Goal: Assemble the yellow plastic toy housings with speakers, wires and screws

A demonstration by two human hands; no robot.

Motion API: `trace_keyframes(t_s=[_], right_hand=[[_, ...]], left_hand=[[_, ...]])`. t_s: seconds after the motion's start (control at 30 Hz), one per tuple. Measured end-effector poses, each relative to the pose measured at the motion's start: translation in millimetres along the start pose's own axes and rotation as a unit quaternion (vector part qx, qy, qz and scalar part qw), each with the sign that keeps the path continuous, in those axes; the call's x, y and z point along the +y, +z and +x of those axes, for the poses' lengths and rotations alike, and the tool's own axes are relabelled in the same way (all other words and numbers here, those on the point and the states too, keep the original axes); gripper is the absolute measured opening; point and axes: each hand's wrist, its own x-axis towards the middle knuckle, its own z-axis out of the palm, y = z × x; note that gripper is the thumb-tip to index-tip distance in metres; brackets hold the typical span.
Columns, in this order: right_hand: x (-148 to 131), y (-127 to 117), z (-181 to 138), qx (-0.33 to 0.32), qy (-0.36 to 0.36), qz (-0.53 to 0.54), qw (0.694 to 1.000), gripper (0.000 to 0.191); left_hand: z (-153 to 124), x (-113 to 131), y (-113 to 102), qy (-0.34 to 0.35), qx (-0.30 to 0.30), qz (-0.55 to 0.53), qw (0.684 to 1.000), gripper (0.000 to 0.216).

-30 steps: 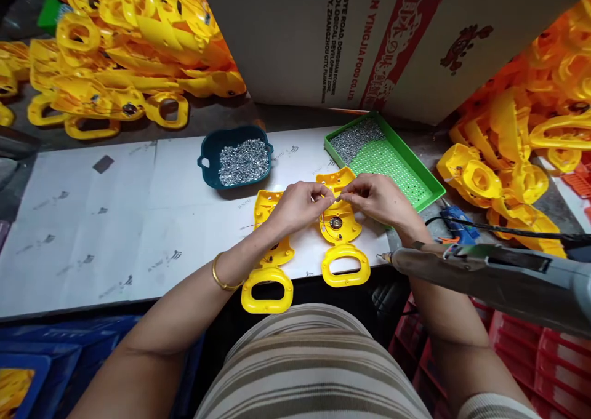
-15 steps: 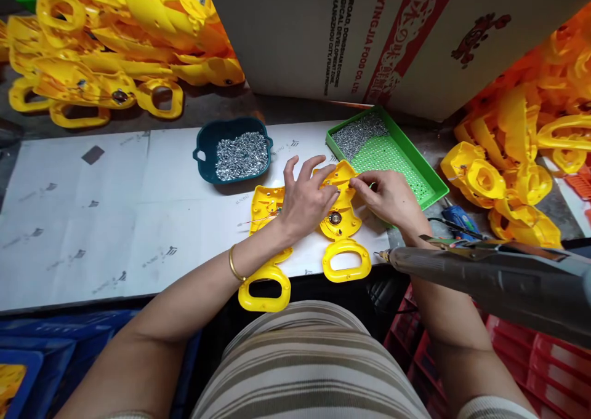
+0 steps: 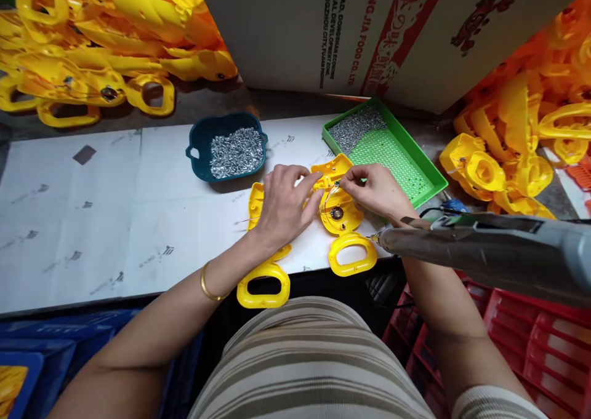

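A yellow plastic shell half (image 3: pixel 342 217) with a round speaker and thin wires inside lies on the white-covered table, its loop handle (image 3: pixel 353 255) toward me. My right hand (image 3: pixel 376 188) is pinched at the shell's upper right edge, by a small dark part and wires; what sits between the fingertips is too small to name. My left hand (image 3: pixel 289 200) hovers over the gap between two shell halves, thumb and fingers apart, with nothing visible in it. It hides much of the second yellow shell half (image 3: pixel 263 280), whose handle overhangs the table's front edge.
An electric screwdriver (image 3: pixel 429 243) juts in from the right over my right forearm. A dark teal tray (image 3: pixel 196 160) and a green tray (image 3: pixel 406 160) hold small metal screws. Yellow shells (image 3: pixel 138 25) are heaped at left and right. A big carton (image 3: pixel 286 37) stands behind.
My left hand has moved left and down, off the right shell half. My right hand has shifted slightly left, its fingertips more tightly pinched. The right shell half has turned slightly.
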Motion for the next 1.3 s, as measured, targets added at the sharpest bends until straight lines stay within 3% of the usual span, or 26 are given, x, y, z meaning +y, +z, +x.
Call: trace_keyframes(t_s=[0.23,0.5,0.6,0.77,0.87,0.97,1.13,1.3], right_hand=[[-1.7,1.7,-1.2,0.011,0.009,-0.018,1.0,0.02],[-2.6,2.8,-5.5,0.011,0.007,-0.092,0.996,0.017],[-3.4,3.5,-6.9,0.017,0.011,-0.127,0.992,0.017],[-8.0,4.9,-8.5,0.011,0.015,-0.118,0.993,0.019],[-8.4,4.3,-8.3,-0.003,0.011,-0.107,0.994,0.021],[-5.2,3.8,-7.4,-0.016,0.002,-0.089,0.996,0.021],[1.1,4.8,-5.7,-0.023,0.001,-0.055,0.998,0.023],[3.2,4.6,-4.3,-0.041,-0.008,-0.026,0.999,0.026]], left_hand=[[-13.7,11.7,-7.1,-0.017,-0.053,0.025,0.998,0.033],[-10.1,19.2,-6.8,-0.031,-0.075,0.049,0.996,0.01],[-8.9,21.4,-10.9,-0.032,-0.102,0.05,0.993,0.014],[-6.6,27.1,-11.9,-0.106,-0.177,-0.08,0.975,0.041],[-4.5,27.5,-9.2,-0.108,-0.2,-0.059,0.972,0.05],[-0.4,24.7,-6.9,-0.073,-0.179,-0.022,0.981,0.044],[10.7,18.8,-0.5,-0.02,-0.084,0.02,0.996,0.027],[13.1,15.1,12.8,0.004,-0.053,-0.015,0.998,0.018]])
